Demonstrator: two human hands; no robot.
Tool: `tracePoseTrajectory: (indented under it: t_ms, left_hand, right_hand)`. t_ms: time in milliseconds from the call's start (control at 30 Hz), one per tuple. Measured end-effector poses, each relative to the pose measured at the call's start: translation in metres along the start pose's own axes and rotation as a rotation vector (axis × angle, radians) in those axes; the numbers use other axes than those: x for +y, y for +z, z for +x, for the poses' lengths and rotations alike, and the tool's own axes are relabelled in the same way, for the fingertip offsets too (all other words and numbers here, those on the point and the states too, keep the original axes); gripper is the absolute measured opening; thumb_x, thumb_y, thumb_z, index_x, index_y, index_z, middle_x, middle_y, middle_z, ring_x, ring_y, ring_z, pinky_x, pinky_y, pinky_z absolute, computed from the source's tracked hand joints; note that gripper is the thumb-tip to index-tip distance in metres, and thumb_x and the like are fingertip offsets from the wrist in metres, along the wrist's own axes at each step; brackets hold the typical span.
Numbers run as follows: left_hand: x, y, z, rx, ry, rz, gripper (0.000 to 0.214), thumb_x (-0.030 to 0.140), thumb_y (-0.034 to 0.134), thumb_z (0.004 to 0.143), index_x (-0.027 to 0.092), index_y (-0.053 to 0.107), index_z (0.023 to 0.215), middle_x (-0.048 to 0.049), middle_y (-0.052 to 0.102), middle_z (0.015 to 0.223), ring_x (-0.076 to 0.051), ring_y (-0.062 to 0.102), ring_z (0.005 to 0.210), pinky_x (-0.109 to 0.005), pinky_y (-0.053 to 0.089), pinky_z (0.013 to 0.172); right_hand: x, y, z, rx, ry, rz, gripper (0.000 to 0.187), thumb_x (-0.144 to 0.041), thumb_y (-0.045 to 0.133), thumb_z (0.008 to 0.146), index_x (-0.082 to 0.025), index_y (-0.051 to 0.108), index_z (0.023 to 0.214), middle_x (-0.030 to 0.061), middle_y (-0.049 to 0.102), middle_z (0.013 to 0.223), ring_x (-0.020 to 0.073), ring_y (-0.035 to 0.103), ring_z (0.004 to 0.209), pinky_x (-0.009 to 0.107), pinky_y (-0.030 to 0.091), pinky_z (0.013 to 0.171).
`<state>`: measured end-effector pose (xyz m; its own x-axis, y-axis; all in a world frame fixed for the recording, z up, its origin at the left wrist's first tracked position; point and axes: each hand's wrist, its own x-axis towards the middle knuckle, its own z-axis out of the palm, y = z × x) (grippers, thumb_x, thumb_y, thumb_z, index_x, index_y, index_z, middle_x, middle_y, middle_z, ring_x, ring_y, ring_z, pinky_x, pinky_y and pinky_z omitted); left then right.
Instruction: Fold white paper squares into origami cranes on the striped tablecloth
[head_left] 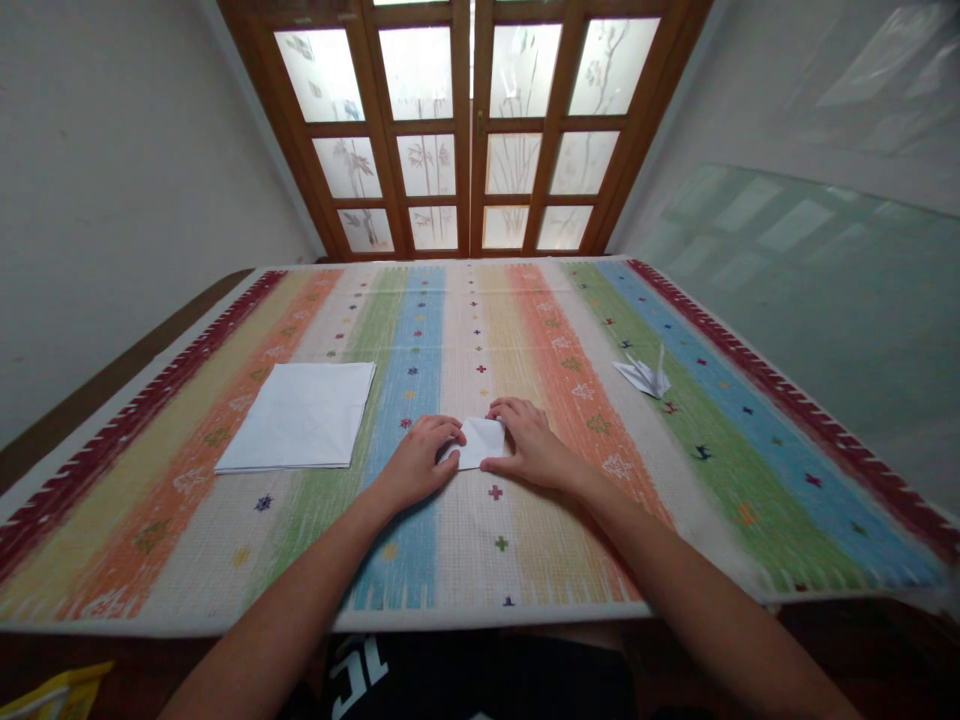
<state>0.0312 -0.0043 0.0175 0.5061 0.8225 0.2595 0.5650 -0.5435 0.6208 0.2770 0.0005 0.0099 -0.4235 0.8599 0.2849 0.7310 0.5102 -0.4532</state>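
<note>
White paper between both hands

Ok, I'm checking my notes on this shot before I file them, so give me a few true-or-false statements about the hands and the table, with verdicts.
1. The folded paper lies between the left hand and the right hand. True.
2. The paper stack lies to the right of the hands. False: it lies to their left, on the striped cloth.
3. A paper crane sits on the striped cloth, apart from both hands. True.
4. The right hand holds the paper crane. False: that hand is at the folded paper.
</note>
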Motion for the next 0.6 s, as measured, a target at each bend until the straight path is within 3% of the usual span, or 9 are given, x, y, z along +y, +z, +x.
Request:
tracePoseTrajectory:
  t_ms: [167,300,400,500,600]
  left_hand:
    - [0.002,0.001,0.0,0.01,0.002,-0.064,0.021,0.011,0.059,0.091,0.019,0.072,0.106,-0.0118,0.07,0.128,-0.026,0.068,0.118,-0.049,0.054,0.109]
    - [0.007,-0.001,-0.001,0.075,0.007,-0.057,0.02,0.023,0.063,0.098,0.02,0.071,0.116,-0.0139,0.068,0.136,-0.029,0.065,0.128,-0.053,0.049,0.114]
    - [0.013,-0.003,-0.001,0.121,0.01,-0.09,0.026,0.038,0.063,0.101,0.02,0.071,0.119,-0.0159,0.064,0.143,-0.032,0.06,0.135,-0.054,0.046,0.117]
    - [0.016,-0.003,-0.001,0.096,-0.015,-0.281,0.039,0.051,0.05,0.107,0.019,0.071,0.109,-0.015,0.071,0.122,-0.028,0.068,0.113,-0.046,0.055,0.104]
    - [0.014,0.002,-0.001,0.041,-0.145,-0.596,0.053,0.063,0.037,0.108,0.019,0.067,0.105,-0.0085,0.071,0.093,-0.022,0.068,0.082,-0.038,0.059,0.082]
  right_hand:
    - [-0.006,-0.005,0.001,-0.053,0.02,0.227,0.042,-0.023,0.077,0.083,-0.023,0.057,0.12,0.0048,0.072,0.099,0.0221,0.067,0.084,0.035,0.054,0.077]
    - [-0.006,-0.005,0.003,-0.012,0.02,0.559,0.053,-0.024,0.071,0.091,-0.025,0.047,0.138,0.0088,0.073,0.114,0.0228,0.073,0.099,0.036,0.06,0.084]
    - [-0.009,-0.008,0.004,0.026,-0.026,0.658,0.053,-0.028,0.069,0.096,-0.026,0.045,0.143,0.013,0.068,0.128,0.0226,0.074,0.106,0.039,0.062,0.09]
    - [-0.016,-0.014,0.004,0.061,-0.177,0.541,0.041,-0.028,0.07,0.096,-0.025,0.057,0.135,0.0134,0.066,0.134,0.0253,0.069,0.12,0.042,0.061,0.097]
    - [-0.022,-0.016,0.002,0.078,-0.319,0.442,0.038,-0.022,0.067,0.098,-0.023,0.061,0.135,0.0138,0.068,0.132,0.0263,0.066,0.126,0.045,0.056,0.106]
